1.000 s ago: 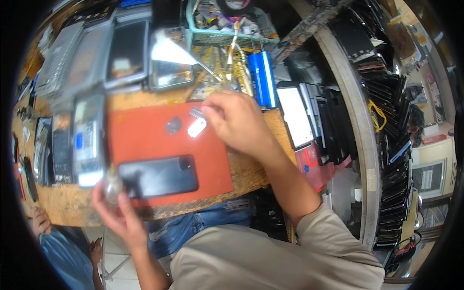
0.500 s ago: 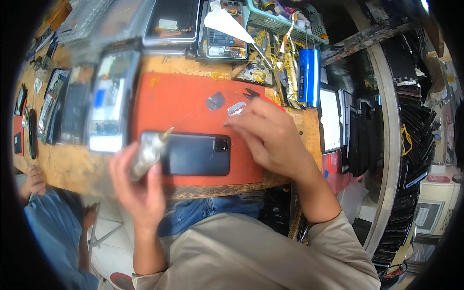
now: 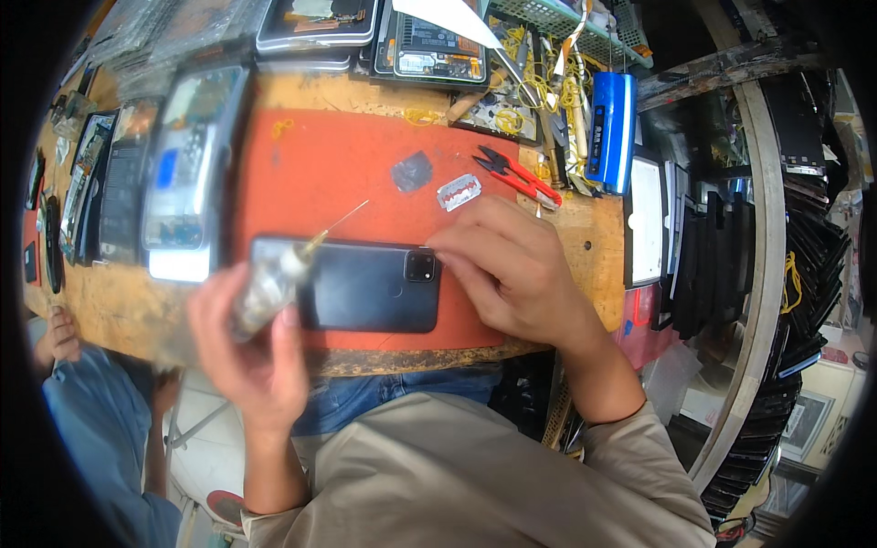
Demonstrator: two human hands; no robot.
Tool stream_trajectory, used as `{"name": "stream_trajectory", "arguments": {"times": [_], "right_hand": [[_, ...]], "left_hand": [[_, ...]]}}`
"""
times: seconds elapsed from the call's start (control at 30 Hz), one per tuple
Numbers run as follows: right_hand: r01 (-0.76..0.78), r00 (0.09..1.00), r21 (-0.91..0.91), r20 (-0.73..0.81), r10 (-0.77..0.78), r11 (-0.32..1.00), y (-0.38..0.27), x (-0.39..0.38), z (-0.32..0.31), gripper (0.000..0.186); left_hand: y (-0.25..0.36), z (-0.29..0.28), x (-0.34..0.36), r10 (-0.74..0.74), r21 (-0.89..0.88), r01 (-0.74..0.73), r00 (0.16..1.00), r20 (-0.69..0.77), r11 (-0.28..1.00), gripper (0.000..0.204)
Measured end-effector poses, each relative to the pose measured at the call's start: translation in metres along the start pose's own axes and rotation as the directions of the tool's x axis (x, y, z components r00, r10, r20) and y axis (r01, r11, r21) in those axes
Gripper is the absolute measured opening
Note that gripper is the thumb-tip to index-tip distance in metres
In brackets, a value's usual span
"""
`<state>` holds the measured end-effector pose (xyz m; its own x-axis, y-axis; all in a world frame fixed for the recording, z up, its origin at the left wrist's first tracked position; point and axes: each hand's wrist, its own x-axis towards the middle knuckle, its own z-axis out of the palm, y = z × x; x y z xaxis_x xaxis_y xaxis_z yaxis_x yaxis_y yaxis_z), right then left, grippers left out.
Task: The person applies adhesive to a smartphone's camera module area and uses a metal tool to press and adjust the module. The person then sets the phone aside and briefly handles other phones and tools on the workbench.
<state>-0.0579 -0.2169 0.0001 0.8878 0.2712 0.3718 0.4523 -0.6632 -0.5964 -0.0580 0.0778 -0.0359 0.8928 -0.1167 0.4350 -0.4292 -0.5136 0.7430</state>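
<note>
Left hand (image 3: 256, 370): partly curled, with the fingers and thumb set around one clear bottle (image 3: 269, 290). The bottle is tilted; its thin needle tip (image 3: 345, 219) points toward the upper right of the frame. Right hand (image 3: 507, 265): thumb and index fingertips pinched together at the upper right corner of the phone. Whether a small part lies between them, or whether they touch the phone, cannot be told.

Phone (image 3: 370, 290): one unit, dark and glossy, lying back side up just below the centre of the frame. One square camera block (image 3: 420, 266) sits at its upper right corner. The bottle hides part of its left end.

Mat (image 3: 320, 173): one, orange-red, beneath the phone. Above the phone lie one grey square piece (image 3: 412, 172), one razor blade (image 3: 459, 192) and, toward the upper right, one pair of red-handled snips (image 3: 528, 181).
</note>
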Motion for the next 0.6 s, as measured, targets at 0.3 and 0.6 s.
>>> {"name": "stream_trajectory", "arguments": {"times": [0.3,0.6], "right_hand": [[0.069,0.998,-0.090,0.006,-0.068,0.994,-0.0025,-0.0006,0.0032,0.017],[0.118,0.989,-0.073,0.093,-0.111,0.990,-0.0041,0.0068,-0.0029,0.011]], "left_hand": [[0.0026,-0.0008,0.0009,-0.035,0.013,0.035,0.999,0.006,0.999,0.046],[0.0051,-0.0012,0.0026,-0.042,0.029,0.042,0.999,0.006,0.999,0.046]]}}
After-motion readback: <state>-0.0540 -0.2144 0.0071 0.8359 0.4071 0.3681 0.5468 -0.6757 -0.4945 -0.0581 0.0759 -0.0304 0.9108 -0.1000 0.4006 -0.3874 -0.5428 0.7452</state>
